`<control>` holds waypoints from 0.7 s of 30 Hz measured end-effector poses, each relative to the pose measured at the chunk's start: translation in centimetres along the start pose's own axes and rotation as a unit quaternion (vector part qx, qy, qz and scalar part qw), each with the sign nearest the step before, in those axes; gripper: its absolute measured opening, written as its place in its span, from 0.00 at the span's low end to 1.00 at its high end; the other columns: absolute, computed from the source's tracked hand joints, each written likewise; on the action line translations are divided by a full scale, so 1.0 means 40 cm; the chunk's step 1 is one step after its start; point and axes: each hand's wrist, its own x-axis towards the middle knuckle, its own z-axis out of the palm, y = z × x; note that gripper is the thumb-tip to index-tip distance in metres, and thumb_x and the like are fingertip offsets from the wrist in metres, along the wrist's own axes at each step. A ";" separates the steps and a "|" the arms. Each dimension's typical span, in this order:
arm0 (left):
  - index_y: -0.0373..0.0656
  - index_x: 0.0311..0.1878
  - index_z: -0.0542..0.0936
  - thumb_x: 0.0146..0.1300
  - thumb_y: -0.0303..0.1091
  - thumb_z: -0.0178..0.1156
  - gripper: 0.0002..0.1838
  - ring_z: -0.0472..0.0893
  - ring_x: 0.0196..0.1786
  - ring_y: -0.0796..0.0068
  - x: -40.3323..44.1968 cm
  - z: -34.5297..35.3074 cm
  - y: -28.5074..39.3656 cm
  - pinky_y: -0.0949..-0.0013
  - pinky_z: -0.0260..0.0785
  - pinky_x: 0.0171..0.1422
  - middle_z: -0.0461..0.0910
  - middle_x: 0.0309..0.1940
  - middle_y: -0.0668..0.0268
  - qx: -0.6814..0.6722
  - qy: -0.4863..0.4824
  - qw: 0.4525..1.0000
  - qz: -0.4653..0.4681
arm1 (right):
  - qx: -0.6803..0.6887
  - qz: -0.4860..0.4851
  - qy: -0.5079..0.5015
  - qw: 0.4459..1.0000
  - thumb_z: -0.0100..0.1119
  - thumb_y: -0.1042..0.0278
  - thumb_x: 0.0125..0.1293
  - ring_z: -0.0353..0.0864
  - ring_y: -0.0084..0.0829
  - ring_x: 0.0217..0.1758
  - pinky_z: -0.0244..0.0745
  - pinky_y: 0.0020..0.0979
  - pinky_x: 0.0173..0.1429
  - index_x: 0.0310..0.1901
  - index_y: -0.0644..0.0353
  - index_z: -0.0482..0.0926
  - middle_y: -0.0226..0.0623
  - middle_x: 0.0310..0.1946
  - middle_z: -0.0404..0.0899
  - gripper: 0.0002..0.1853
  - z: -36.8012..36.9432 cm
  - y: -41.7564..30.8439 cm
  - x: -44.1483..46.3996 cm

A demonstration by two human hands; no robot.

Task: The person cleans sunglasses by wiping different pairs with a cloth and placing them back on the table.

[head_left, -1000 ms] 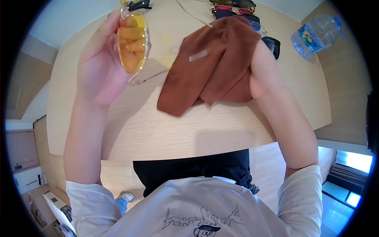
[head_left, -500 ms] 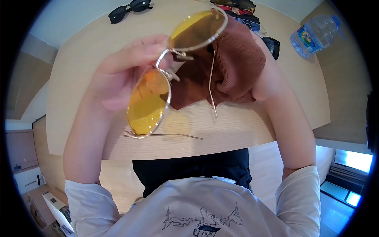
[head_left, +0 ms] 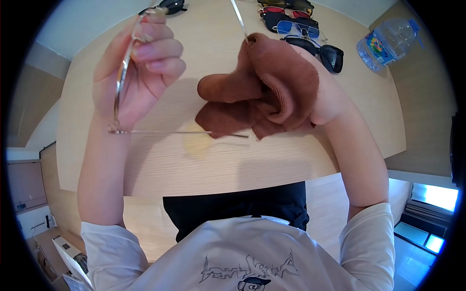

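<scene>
My left hand (head_left: 162, 53) is closed around the bridge of a pair of yellow-lensed glasses (head_left: 119, 92), lifted above the table. The glasses are seen nearly edge-on; one thin metal temple runs right, toward the cloth. A second metal rod, seemingly the other temple, comes down from the top edge and meets the top of a brown cloth (head_left: 296, 72). That cloth is bunched over my right hand (head_left: 327, 99), whose fingers it hides; only the hand's side and wrist show. The cloth's lower folds hang over the tabletop.
Several pairs of glasses lie at the back right, among them blue-lensed glasses (head_left: 298, 29) and black sunglasses (head_left: 332, 58). More dark sunglasses (head_left: 172, 6) are at the back left. A plastic water bottle (head_left: 388, 43) stands at the right of the wooden table (head_left: 218, 169).
My left hand has moved left and up and turned the glasses from facing me to nearly edge-on. The cloth has come away from the lens, and its folds have shifted.
</scene>
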 end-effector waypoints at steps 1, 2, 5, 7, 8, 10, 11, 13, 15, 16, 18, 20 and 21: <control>0.41 0.53 0.72 0.77 0.30 0.54 0.07 0.72 0.38 0.81 0.003 0.020 0.007 0.74 0.64 0.46 0.76 0.39 0.71 -0.031 0.039 0.998 0.029 | 0.000 0.000 0.000 1.000 0.61 0.60 0.71 0.86 0.32 0.32 0.83 0.34 0.27 0.48 0.65 0.82 0.43 0.37 0.84 0.15 0.005 -0.005 -0.003; 0.41 0.48 0.72 0.77 0.29 0.53 0.03 0.73 0.36 0.78 0.004 0.031 0.011 0.72 0.64 0.45 0.75 0.35 0.69 -0.061 0.079 0.993 0.057 | 0.052 0.044 0.029 0.997 0.64 0.65 0.67 0.86 0.32 0.34 0.82 0.33 0.29 0.51 0.66 0.80 0.43 0.37 0.84 0.15 0.011 -0.008 -0.008; 0.41 0.48 0.72 0.77 0.29 0.53 0.03 0.74 0.37 0.77 0.004 0.016 0.026 0.71 0.64 0.45 0.76 0.35 0.68 -0.084 0.078 0.992 0.052 | 0.010 0.049 -0.006 0.999 0.69 0.71 0.62 0.86 0.30 0.38 0.83 0.30 0.34 0.55 0.66 0.77 0.44 0.40 0.84 0.20 -0.040 0.016 -0.006; 0.41 0.48 0.72 0.77 0.28 0.53 0.03 0.74 0.38 0.78 0.005 0.009 0.029 0.71 0.64 0.44 0.77 0.37 0.67 -0.077 0.079 0.992 0.067 | -0.085 0.009 -0.072 0.994 0.70 0.73 0.61 0.85 0.27 0.40 0.85 0.28 0.37 0.56 0.66 0.77 0.44 0.44 0.84 0.22 -0.065 0.029 0.009; 0.40 0.48 0.72 0.77 0.28 0.52 0.02 0.74 0.38 0.78 0.006 0.004 0.031 0.71 0.65 0.43 0.77 0.38 0.67 -0.068 0.079 0.991 0.084 | -0.044 0.023 -0.103 0.993 0.70 0.74 0.62 0.85 0.26 0.40 0.86 0.27 0.40 0.58 0.66 0.76 0.44 0.48 0.84 0.23 -0.068 0.031 0.018; 0.40 0.49 0.72 0.77 0.29 0.52 0.03 0.74 0.38 0.79 0.003 -0.008 0.042 0.72 0.65 0.42 0.77 0.39 0.67 -0.049 0.080 0.994 0.051 | -0.003 0.038 -0.134 0.990 0.70 0.76 0.62 0.86 0.25 0.40 0.87 0.26 0.44 0.60 0.66 0.76 0.45 0.52 0.84 0.24 -0.074 0.031 0.017; 0.40 0.50 0.73 0.77 0.29 0.52 0.05 0.73 0.37 0.79 0.002 -0.012 0.044 0.72 0.64 0.40 0.77 0.40 0.67 -0.031 0.081 0.996 0.019 | -0.042 -0.051 -0.117 0.991 0.68 0.75 0.64 0.86 0.27 0.43 0.88 0.28 0.47 0.61 0.67 0.75 0.46 0.53 0.83 0.24 -0.081 0.026 0.007; 0.40 0.53 0.74 0.76 0.30 0.55 0.08 0.75 0.38 0.81 -0.004 -0.005 0.026 0.73 0.67 0.43 0.79 0.41 0.68 0.054 0.093 0.994 -0.001 | -0.077 -0.138 -0.099 0.982 0.65 0.74 0.67 0.87 0.30 0.45 0.89 0.30 0.50 0.63 0.68 0.74 0.47 0.55 0.83 0.24 -0.077 0.013 -0.004; 0.40 0.57 0.76 0.74 0.30 0.58 0.12 0.76 0.39 0.82 -0.004 0.018 -0.010 0.74 0.69 0.45 0.80 0.42 0.70 0.138 0.104 0.985 -0.022 | 0.057 -0.054 0.100 0.992 0.59 0.65 0.72 0.88 0.36 0.46 0.88 0.35 0.46 0.56 0.74 0.77 0.49 0.48 0.85 0.19 -0.058 -0.010 -0.017; 0.39 0.54 0.78 0.73 0.31 0.60 0.11 0.77 0.38 0.83 0.001 0.036 -0.037 0.76 0.70 0.44 0.81 0.40 0.70 0.236 0.176 0.955 0.021 | 0.059 -0.053 0.101 0.992 0.59 0.65 0.72 0.88 0.36 0.46 0.88 0.35 0.46 0.56 0.74 0.77 0.49 0.48 0.85 0.19 -0.051 -0.016 -0.022; 0.39 0.52 0.80 0.72 0.32 0.61 0.10 0.79 0.38 0.84 0.012 0.069 -0.066 0.78 0.71 0.43 0.81 0.39 0.69 0.329 0.245 0.910 0.062 | 0.103 -0.062 0.067 0.990 0.58 0.63 0.74 0.88 0.34 0.47 0.88 0.35 0.49 0.57 0.72 0.77 0.47 0.48 0.85 0.20 -0.041 -0.029 -0.033; 0.40 0.44 0.76 0.73 0.38 0.58 0.10 0.72 0.33 0.88 0.020 0.096 -0.074 0.80 0.66 0.39 0.74 0.34 0.72 0.416 0.241 0.877 -0.002 | 0.138 -0.072 0.036 0.987 0.57 0.61 0.75 0.88 0.33 0.47 0.87 0.35 0.51 0.57 0.70 0.77 0.45 0.49 0.85 0.20 -0.035 -0.032 -0.039; 0.40 0.44 0.76 0.73 0.38 0.58 0.10 0.72 0.33 0.88 0.022 0.098 -0.079 0.80 0.66 0.39 0.74 0.34 0.72 0.416 0.242 0.877 -0.002 | 0.147 -0.078 0.033 0.986 0.57 0.61 0.75 0.88 0.33 0.48 0.87 0.35 0.51 0.58 0.70 0.77 0.45 0.49 0.85 0.20 -0.030 -0.031 -0.042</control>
